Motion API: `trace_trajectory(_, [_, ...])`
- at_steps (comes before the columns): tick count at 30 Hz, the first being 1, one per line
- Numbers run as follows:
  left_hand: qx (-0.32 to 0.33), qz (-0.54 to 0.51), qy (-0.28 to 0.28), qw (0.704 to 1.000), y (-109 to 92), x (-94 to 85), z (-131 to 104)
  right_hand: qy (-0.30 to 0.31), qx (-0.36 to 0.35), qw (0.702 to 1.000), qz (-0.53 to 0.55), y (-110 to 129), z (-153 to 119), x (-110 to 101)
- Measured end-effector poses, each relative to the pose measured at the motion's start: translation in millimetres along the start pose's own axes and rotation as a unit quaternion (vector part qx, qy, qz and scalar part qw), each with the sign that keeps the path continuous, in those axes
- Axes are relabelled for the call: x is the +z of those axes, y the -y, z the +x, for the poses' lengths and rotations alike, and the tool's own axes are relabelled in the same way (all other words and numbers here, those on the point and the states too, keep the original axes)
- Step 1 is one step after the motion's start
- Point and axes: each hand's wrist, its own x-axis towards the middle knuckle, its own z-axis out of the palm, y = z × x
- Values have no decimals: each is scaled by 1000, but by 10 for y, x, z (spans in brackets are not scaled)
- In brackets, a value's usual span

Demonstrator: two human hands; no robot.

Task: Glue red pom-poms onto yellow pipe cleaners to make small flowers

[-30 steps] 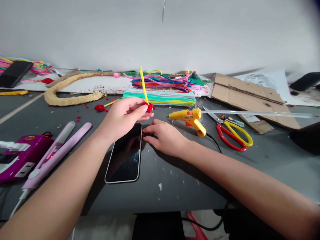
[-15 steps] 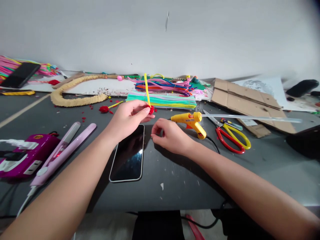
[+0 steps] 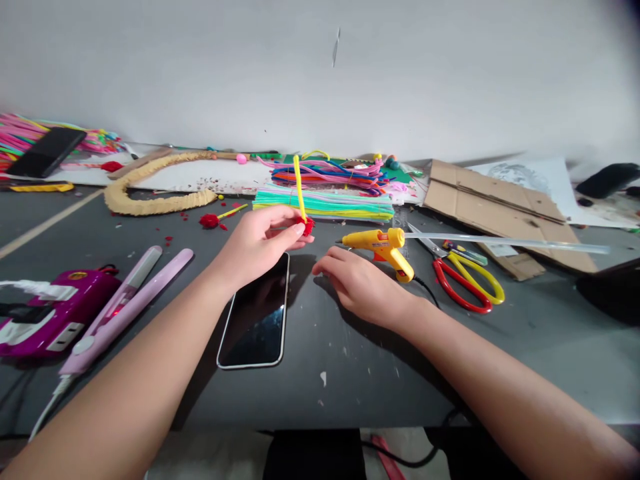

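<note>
Between the thumb and fingers of my left hand is a red fuzzy piece, with a yellow stem standing up from it. My right hand is low over the grey table, its fingers bent downward; whether they pinch anything is hidden. Just behind that hand lies a yellow glue gun with a long clear stick in its back end. A phone with a dark screen lies below my left hand. Another red piece on a yellow stem rests farther left.
Red-and-yellow scissors and cardboard lie at the right. Bundles of fuzzy stems are at the back. A pink flat iron and a purple power block occupy the left.
My right hand has moved slightly right and down, away from my left hand, and its fingers point lower. The red piece is still held in my left hand, slightly lower.
</note>
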Motion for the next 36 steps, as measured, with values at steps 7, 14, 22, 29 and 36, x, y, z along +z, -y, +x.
trace_trajectory(7, [2,7,8,1000,3,8,4,-58,4,995,79,-35,-8,-43])
trace_trajectory(14, [5,14,1,1000,21,7,5,-77,-31,992,94,-97,1,-4])
trace_trajectory(22, [-2,20,0,1000,37,12,6,-47,-11,998,33,-109,0,15])
trace_trajectory(29, [-6,33,1,999,42,26,10,-24,5,998,-52,-78,-16,-54])
trace_trajectory(36, [-9,32,9,999,47,27,11,43,-24,996,-79,-69,-48,-127])
